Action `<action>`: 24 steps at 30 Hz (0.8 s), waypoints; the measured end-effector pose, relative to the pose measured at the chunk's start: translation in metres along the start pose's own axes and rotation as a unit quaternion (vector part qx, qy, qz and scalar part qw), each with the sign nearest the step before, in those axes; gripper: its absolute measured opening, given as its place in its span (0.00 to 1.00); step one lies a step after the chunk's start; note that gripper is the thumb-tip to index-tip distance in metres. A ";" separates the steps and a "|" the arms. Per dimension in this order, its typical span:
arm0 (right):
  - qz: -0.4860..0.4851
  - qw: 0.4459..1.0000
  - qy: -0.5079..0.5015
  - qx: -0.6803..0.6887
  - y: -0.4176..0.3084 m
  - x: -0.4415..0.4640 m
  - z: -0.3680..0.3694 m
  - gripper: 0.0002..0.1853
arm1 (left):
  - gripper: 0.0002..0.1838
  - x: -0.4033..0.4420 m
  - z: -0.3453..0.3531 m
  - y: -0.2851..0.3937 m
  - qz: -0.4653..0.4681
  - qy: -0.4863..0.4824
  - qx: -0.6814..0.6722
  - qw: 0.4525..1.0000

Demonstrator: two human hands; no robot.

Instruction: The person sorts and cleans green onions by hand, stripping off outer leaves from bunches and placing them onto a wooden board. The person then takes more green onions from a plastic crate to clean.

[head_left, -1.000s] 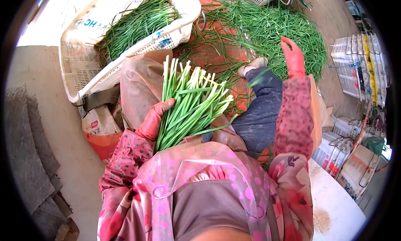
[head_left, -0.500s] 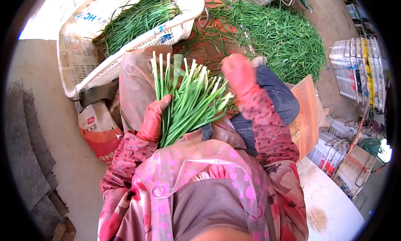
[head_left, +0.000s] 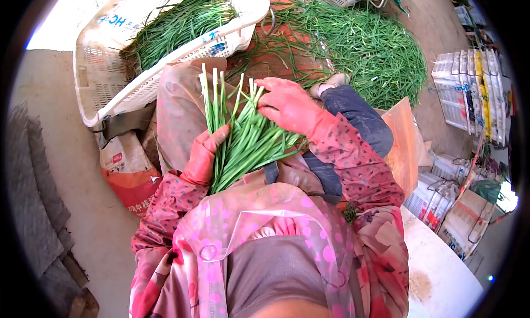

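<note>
Brought over from near the heap (head_left: 381,53), the right hand (head_left: 291,105) is now laid on the bunch (head_left: 248,152); whether its curled fingers grip cannot be told. Beneath them, the bunch is clasped by the left hand (head_left: 203,158).

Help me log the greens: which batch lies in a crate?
The upper-left batch, inside the white crate; the left hand holds the bunch, and the pile lies outside.

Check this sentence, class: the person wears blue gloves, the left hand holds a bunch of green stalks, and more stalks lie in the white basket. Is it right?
Not quite: the gloves are red, not blue, as the head view shows. The left hand does hold a bunch of green stalks, and more stalks lie in the white basket.
</note>
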State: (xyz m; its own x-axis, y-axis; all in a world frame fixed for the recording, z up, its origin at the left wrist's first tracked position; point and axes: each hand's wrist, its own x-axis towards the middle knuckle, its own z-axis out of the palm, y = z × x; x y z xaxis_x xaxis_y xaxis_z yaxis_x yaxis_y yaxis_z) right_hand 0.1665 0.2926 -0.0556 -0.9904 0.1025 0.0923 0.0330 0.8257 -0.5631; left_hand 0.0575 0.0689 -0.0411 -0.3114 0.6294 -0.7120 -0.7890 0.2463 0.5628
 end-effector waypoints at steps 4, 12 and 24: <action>0.050 0.992 0.020 0.112 -0.004 -0.014 -0.002 0.07 | 0.19 -0.002 0.004 0.004 -0.024 -0.026 0.025 0.999; 0.143 0.977 0.112 0.107 0.005 -0.023 0.015 0.05 | 0.19 0.005 0.005 0.000 -0.012 -0.068 0.035 0.997; 0.507 0.757 0.405 0.073 0.193 -0.101 -0.127 0.12 | 0.17 0.004 0.001 -0.002 0.014 -0.040 0.030 0.999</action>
State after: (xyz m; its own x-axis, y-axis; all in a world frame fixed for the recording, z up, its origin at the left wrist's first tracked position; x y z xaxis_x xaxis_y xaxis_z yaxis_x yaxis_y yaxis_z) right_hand 0.2902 0.5122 -0.0697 -0.0564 0.9984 -0.0093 0.6478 0.0295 -0.7612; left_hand 0.0582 0.0724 -0.0445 -0.2872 0.6935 -0.6608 -0.7471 0.2696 0.6076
